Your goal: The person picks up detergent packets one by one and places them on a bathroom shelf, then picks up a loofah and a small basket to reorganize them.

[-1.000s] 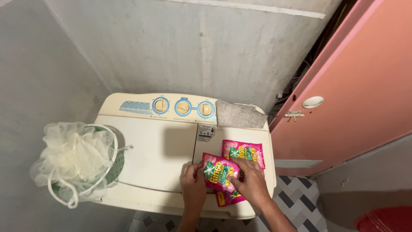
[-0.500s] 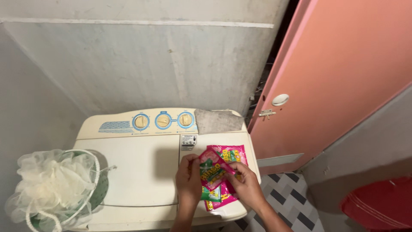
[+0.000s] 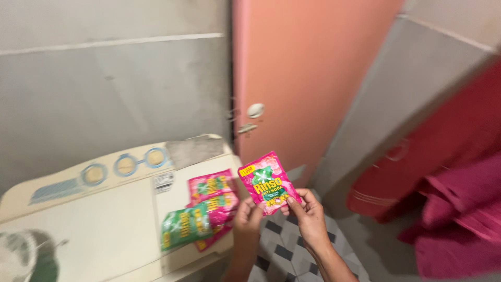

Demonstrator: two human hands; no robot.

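Observation:
Both my hands hold one pink detergent sachet (image 3: 268, 183) upright in the air, to the right of the washing machine (image 3: 104, 230). My left hand (image 3: 247, 219) pinches its lower left edge. My right hand (image 3: 309, 214) pinches its lower right corner. Several more sachets, pink and green (image 3: 201, 214), lie in a loose pile on the machine's right lid.
The cream twin-tub washer has three round dials (image 3: 125, 165) and a grey cloth (image 3: 195, 150) on its back panel. A pink door (image 3: 302, 78) stands behind. Red and magenta fabric (image 3: 449, 209) lies at the right. The floor (image 3: 284, 256) has grey patterned tiles.
My hands have lifted one pink sachet off the pile and carried it right, off the machine. The view has swung right, so the mesh sponge is now almost out of frame.

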